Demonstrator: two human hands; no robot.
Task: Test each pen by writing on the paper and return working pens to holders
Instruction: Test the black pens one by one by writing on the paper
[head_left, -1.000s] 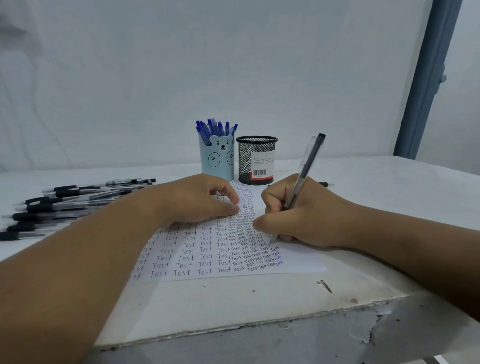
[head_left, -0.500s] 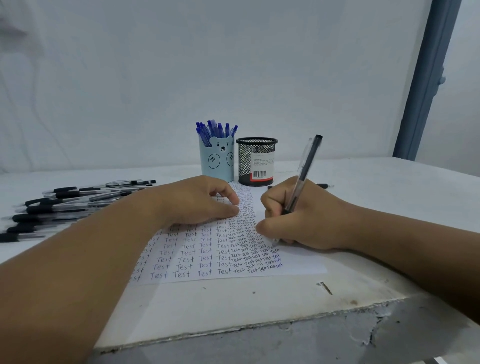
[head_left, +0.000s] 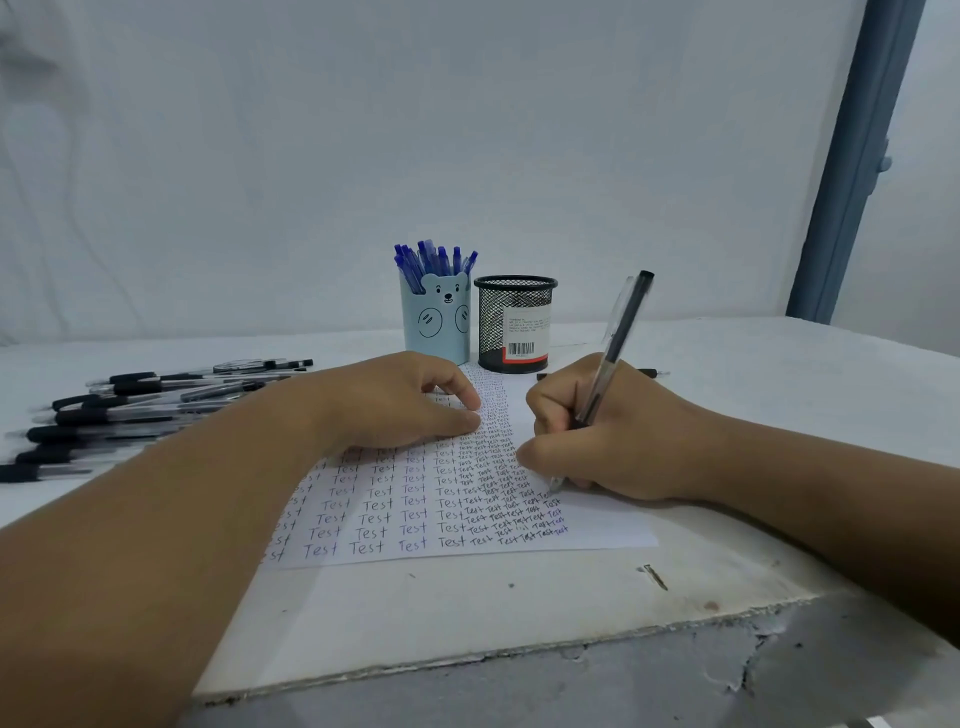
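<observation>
The fingers (head_left: 550, 415) of the right hand (head_left: 618, 441) are curled tight round a clear-barrelled pen with a black cap on its tail (head_left: 608, 364), its tip down on the white sheet of paper (head_left: 597, 525) at the edge of the written columns. The left hand (head_left: 395, 405) lies across the sheet with fingers nearly straight, pressing it flat to the pale, chipped worktop (head_left: 467, 618).

The sheet is already crowded: several columns of "Test" fill most of it, the right-hand ones cramped and overlapping, so I would say many pens have had their turn. A narrow blank strip is left on the right.

Off to the left lies a loose heap of black-capped pens (head_left: 130, 415), roughly ten, though blur stops an exact count; whether they are tested I cannot tell. Farther back stand two holders, touching: a light-blue bear-faced cup (head_left: 436, 325) crammed with about ten blue-capped pens (head_left: 431, 260), and a black wire-mesh cup (head_left: 514, 325), seemingly empty. One more pen (head_left: 652, 372) lies behind the right hand.
</observation>
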